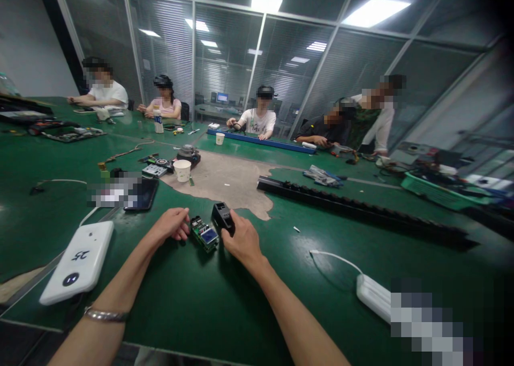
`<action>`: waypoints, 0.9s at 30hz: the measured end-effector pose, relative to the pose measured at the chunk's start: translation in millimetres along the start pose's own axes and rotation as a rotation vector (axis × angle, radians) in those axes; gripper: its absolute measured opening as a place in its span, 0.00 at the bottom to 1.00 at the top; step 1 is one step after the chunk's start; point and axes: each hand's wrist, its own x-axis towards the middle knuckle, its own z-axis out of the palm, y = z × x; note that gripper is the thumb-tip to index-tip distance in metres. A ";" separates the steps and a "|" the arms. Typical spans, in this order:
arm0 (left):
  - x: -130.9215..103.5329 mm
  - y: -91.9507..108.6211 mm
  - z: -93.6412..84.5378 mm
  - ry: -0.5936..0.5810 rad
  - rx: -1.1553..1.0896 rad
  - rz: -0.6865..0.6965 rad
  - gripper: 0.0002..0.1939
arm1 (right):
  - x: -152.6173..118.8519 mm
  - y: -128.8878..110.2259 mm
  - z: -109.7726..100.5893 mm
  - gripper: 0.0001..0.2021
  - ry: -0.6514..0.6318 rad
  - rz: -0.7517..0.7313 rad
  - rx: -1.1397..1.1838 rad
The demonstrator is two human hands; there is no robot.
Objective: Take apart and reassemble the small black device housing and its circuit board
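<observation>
My right hand (244,238) grips a small black plastic housing (222,216) with openings in its upper face, tilted just above the green tabletop (193,307). Left of it lies a green circuit board (198,228) carrying a small blue-tinted screen (209,235) and several components. Beside that board's left edge is my left hand (173,225), its fingers curled in. Anything inside those fingers is too small or hidden to make out.
A white power bank (90,251) lies left, near a dark tablet (141,193). Paper cup (182,171) and disassembled parts (156,169) stand ahead. A long black strip (341,205) stretches right, beyond a white cable (335,256). Several people sit or stand across the table.
</observation>
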 end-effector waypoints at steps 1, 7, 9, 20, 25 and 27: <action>0.7 -0.3 0.4 0.000 0.000 -0.001 0.24 | 0.9 -0.7 -1.4 0.25 0.016 0.011 0.033; 0.8 -0.8 0.9 0.007 0.011 0.013 0.26 | -0.5 -18.3 -16.6 0.23 0.152 -0.165 0.265; 0.4 -1.7 0.2 0.011 0.010 0.025 0.26 | -5.0 -25.4 -19.3 0.25 0.149 -0.240 0.280; 0.1 -2.1 -0.6 0.046 0.047 0.039 0.24 | -17.4 -36.0 -14.2 0.29 0.001 -0.329 0.119; -2.0 0.7 -0.1 0.039 0.062 0.054 0.23 | -16.5 -38.1 -20.8 0.30 -0.072 -0.319 0.095; -1.8 1.1 -0.1 0.034 0.069 0.049 0.23 | -16.5 -39.0 -22.9 0.31 -0.083 -0.336 0.092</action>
